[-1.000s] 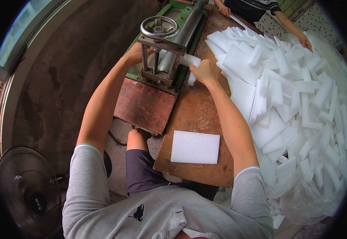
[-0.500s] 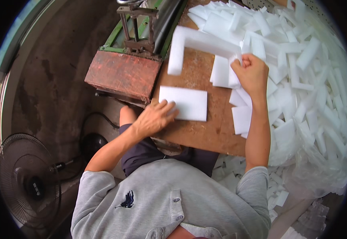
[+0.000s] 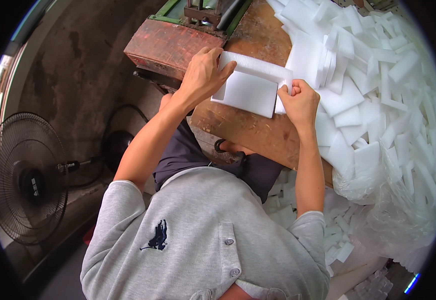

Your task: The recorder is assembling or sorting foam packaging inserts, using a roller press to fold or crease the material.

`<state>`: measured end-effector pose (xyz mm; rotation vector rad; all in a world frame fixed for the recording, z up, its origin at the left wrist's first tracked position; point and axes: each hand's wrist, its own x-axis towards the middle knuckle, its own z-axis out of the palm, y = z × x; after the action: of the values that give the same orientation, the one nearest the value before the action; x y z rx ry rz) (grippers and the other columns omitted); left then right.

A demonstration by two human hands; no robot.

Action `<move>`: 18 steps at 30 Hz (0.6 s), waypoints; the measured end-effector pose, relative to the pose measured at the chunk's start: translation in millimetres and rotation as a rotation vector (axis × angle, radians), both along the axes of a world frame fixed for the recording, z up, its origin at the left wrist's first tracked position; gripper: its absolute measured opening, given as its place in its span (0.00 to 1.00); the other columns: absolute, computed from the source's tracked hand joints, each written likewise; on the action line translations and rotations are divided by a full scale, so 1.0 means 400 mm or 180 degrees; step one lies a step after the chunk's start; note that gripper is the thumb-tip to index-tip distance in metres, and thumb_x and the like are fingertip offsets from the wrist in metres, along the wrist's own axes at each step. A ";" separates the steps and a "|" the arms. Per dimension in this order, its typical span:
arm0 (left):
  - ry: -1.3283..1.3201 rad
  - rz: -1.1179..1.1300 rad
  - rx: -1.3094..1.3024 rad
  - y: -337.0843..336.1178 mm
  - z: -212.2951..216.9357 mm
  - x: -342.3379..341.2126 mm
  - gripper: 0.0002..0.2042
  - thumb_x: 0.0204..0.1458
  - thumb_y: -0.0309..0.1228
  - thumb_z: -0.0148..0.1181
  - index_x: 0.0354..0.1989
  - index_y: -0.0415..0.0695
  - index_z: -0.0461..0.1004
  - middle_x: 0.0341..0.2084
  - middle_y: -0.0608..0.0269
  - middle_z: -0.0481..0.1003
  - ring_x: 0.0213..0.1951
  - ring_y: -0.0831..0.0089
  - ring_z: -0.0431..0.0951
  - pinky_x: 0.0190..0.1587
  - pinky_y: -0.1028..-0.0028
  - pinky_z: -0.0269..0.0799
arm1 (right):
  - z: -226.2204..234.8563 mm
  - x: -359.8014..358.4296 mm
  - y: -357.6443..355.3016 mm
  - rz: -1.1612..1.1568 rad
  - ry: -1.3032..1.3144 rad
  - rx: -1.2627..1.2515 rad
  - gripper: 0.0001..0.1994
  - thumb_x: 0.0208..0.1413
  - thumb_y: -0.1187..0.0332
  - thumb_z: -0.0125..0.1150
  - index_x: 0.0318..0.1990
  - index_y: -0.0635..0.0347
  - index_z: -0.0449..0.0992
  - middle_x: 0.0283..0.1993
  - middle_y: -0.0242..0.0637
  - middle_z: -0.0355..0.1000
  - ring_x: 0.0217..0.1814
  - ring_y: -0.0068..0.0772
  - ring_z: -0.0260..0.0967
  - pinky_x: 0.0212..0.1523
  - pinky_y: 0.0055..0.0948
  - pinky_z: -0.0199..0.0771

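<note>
A white U-shaped foam frame (image 3: 258,66) stands over the edges of a flat white rectangular foam sheet (image 3: 253,94) on the brown wooden table (image 3: 243,122). My left hand (image 3: 204,75) grips the frame's left corner, its thumb on the inner side and its fingers behind. At the right end, my right hand (image 3: 300,102) is closed, thumb and fingers pinching the frame's corner. Its fingers hide part of that end. The sheet lies between my two hands, its near edge exposed.
Loose white foam pieces (image 3: 348,97) heap over the table's right side, some in a clear plastic bag (image 3: 383,180). A reddish block-like machine part (image 3: 160,45) borders the table at the left. A black fan (image 3: 28,175) stands at lower left. More foam scraps (image 3: 335,240) lie below the table.
The foam frame has come nearer and down onto the flat sheet. My left hand has gone from the sheet up to the frame's left corner. My right hand has moved slightly nearer, still gripping.
</note>
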<state>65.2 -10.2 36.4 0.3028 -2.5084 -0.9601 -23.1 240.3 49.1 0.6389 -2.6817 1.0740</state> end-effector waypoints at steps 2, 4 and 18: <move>-0.0052 -0.0085 0.0011 -0.007 -0.028 -0.015 0.22 0.57 0.40 0.69 0.50 0.33 0.80 0.37 0.43 0.80 0.37 0.50 0.81 0.43 0.59 0.77 | -0.015 -0.011 -0.005 -0.0005 -0.0037 0.0139 0.09 0.48 0.70 0.69 0.26 0.66 0.77 0.13 0.34 0.66 0.13 0.29 0.60 0.23 0.33 0.65; -0.0125 -0.0196 0.0086 -0.014 -0.050 -0.026 0.21 0.57 0.40 0.69 0.49 0.33 0.80 0.37 0.42 0.79 0.38 0.48 0.81 0.43 0.59 0.77 | -0.029 -0.015 -0.003 -0.0029 -0.0128 0.0117 0.09 0.48 0.69 0.70 0.26 0.66 0.77 0.13 0.34 0.66 0.14 0.29 0.60 0.23 0.33 0.65; -0.0117 -0.0221 -0.0077 -0.022 -0.092 -0.020 0.20 0.59 0.38 0.67 0.50 0.32 0.80 0.38 0.42 0.79 0.38 0.48 0.81 0.44 0.58 0.77 | -0.078 -0.017 -0.003 0.0069 -0.0235 0.0227 0.08 0.50 0.71 0.70 0.32 0.68 0.81 0.15 0.28 0.68 0.17 0.17 0.61 0.23 0.25 0.65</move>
<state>57.3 -18.9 -0.5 0.2293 -2.5770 -0.9585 -30.0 239.0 18.1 0.6545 -2.7936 1.0309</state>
